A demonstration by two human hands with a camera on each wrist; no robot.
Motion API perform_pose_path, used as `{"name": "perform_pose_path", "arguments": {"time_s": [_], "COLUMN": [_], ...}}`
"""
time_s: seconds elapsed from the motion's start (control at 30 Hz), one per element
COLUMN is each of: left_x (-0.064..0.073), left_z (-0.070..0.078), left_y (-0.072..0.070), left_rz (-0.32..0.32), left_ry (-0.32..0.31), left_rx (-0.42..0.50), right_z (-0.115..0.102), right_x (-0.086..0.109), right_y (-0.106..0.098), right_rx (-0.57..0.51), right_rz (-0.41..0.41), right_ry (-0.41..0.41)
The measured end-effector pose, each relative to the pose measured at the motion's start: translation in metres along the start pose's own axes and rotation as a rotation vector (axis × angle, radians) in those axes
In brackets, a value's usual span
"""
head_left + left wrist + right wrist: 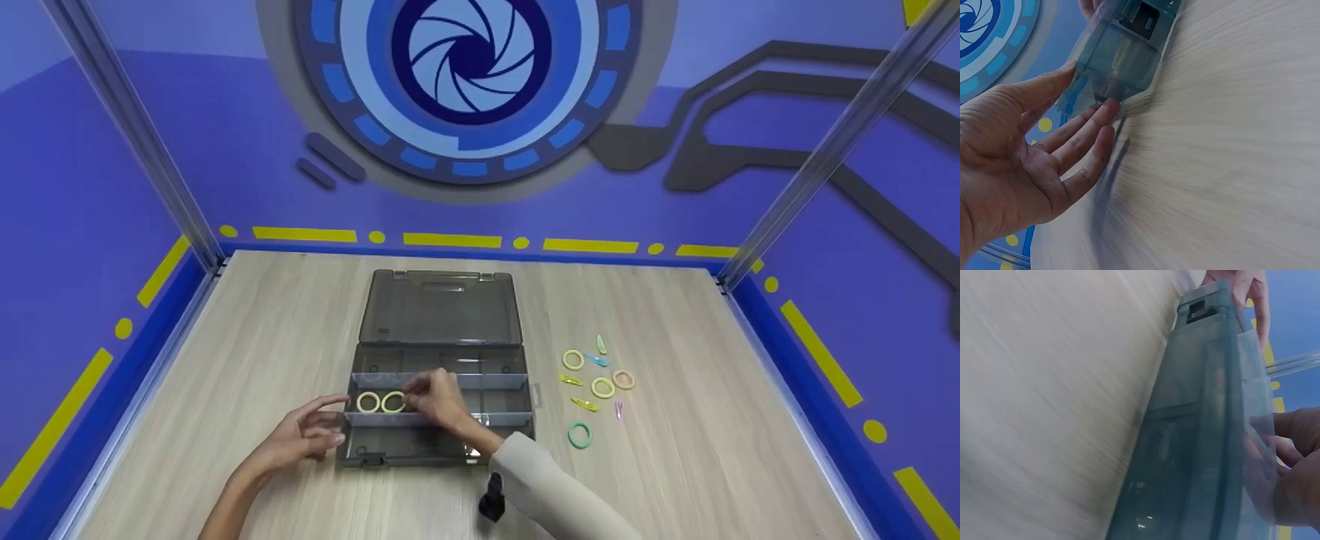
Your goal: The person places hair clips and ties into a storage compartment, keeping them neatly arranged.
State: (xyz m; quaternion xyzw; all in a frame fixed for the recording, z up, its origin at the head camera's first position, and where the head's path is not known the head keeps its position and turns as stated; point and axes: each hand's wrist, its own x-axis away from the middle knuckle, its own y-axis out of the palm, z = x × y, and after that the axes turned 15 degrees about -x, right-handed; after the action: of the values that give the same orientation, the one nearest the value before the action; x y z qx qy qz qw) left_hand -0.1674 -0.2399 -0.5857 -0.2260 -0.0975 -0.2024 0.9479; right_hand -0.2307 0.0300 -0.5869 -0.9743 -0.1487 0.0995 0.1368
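Observation:
A smoky see-through divider box [435, 439] lies on the table, its lid [442, 307] swung back. In its middle row, at the left, a pinkish-yellow hair tie [367, 403] lies beside a yellow-green hair tie [386, 407]. My right hand [441, 401] reaches into that row and pinches the yellow-green hair tie at its right edge; its fingertips are partly hidden. In the right wrist view, my right hand [1303, 467] shows past the box's clear wall. My left hand [292, 441] touches the box's left side with loosely spread fingers, also seen in the left wrist view.
Right of the box lie several hair ties, including a green hair tie [580, 435] and a peach hair tie [624, 379]. Among them are small hair clips, such as a blue clip [597, 360] and a purple clip [619, 410]. Blue-purple panels [225, 172] enclose the table.

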Motion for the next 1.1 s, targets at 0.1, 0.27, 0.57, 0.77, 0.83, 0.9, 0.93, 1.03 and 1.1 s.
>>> {"name": "perform_pose_path", "arguments": {"time_s": [0.1, 0.27, 0.57, 0.77, 0.83, 0.9, 0.93, 1.03, 1.1], "left_x": [0.001, 0.000, 0.000, -0.003, -0.005, -0.005, -0.005, -0.003, 0.001], "left_z": [0.000, -0.001, 0.000, 0.001, 0.001, 0.001, 0.000, -0.001, -0.001], "left_y": [-0.001, 0.000, -0.001, 0.000, 0.001, 0.002, 0.001, -0.001, -0.005], "left_rz": [0.000, -0.004, -0.009, -0.019, -0.022, -0.025, -0.027, -0.028, -0.027], "left_ry": [-0.007, -0.012, 0.014, 0.029, 0.027, 0.024, 0.025, 0.024, 0.019], "left_rx": [0.002, -0.002, -0.010, 0.011, 0.011, 0.012, 0.015, 0.017, 0.013], "right_z": [-0.004, -0.014, -0.035, -0.031, -0.027, -0.022, -0.021, -0.018, -0.018], "right_x": [0.000, 0.002, 0.000, 0.002, 0.003, 0.005, 0.006, 0.008, 0.008], "right_y": [-0.005, -0.023, -0.072, -0.102, -0.111, -0.120, -0.124, -0.138, -0.147], "right_rx": [-0.059, -0.098, -0.153, -0.163, -0.181, -0.200, -0.203, -0.200, -0.188], "right_rz": [-0.019, -0.064, -0.072, -0.039, -0.026, -0.010, -0.001, 0.029, 0.062], "right_ry": [0.021, 0.040, 0.041, 0.034, 0.047, 0.068, 0.076, 0.095, 0.107]}}
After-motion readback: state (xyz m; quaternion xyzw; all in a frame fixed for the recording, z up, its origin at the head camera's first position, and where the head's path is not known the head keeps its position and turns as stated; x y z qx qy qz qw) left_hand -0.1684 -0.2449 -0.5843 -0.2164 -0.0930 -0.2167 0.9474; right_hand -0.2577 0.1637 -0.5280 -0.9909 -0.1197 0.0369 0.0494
